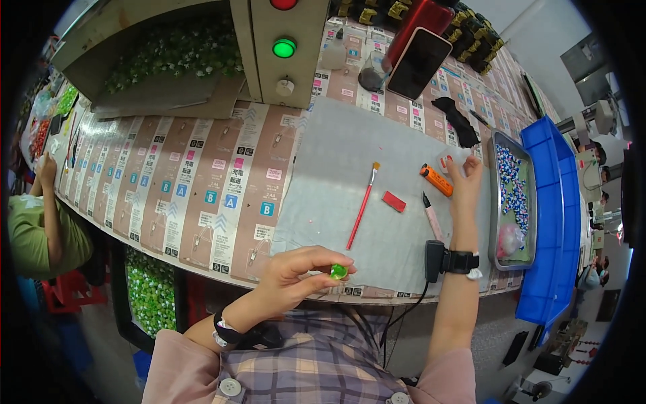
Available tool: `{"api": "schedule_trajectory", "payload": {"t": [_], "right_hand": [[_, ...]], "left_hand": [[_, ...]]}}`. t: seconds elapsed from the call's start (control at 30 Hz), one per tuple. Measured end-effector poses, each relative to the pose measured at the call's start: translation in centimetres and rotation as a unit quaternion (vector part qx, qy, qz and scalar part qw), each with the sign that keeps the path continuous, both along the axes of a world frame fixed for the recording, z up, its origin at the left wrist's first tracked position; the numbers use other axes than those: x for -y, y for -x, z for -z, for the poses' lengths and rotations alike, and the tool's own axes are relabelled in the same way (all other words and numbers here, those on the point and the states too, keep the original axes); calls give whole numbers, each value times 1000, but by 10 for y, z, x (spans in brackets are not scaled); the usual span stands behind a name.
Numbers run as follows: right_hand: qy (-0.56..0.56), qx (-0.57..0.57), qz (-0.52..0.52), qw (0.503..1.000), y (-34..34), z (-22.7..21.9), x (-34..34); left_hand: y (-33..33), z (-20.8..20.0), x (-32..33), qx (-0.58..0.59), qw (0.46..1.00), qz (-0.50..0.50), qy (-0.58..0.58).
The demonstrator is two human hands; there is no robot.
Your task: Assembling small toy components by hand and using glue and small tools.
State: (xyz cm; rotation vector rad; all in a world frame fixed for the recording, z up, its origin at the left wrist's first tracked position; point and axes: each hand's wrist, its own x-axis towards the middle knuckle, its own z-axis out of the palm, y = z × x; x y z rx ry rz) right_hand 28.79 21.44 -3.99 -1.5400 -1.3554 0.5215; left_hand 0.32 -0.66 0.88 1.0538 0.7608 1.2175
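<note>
My left hand [296, 275] is near the table's front edge, thumb and fingers pinching a small green piece [338, 271] with a pale part on it. Farther right, my right hand [464, 176] reaches over the grey sheet with its fingers bent together beside a small clear container [445, 160] with reddish bits. Whatever its fingertips hold is too small to make out. Left of that hand lie an orange cylinder [436, 180], a pink-handled craft knife [432, 215], a red block [393, 201] and a red paintbrush [363, 205].
A metal tray [530, 229] of small blue, white and red pieces stands at right, beside blue bins [555, 222]. A phone [418, 64] leans at the back near a red bottle [431, 20]. A machine [272, 74] with a green light stands back left. Another person [47, 229] sits far left.
</note>
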Motion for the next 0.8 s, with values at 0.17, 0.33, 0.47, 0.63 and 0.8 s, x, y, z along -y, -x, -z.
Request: {"api": "schedule_trajectory", "payload": {"t": [0.17,0.33,0.47,0.63,0.8], "right_hand": [[-109,20,-80,991,37,-84,81],[67,-34,-372,925,82,-86,170],[82,-121,-387,910,101,-77,189],[104,-158,-405,895,98,-70,192],[100,-162,-422,886,96,-70,193]], "left_hand": [[-2,3,-3,-21,1000,-4,1],[-8,2,-7,-3,999,28,26],[-10,-1,-4,4,1000,26,-2],[-8,5,3,26,997,54,38],[-6,6,3,0,996,78,30]]}}
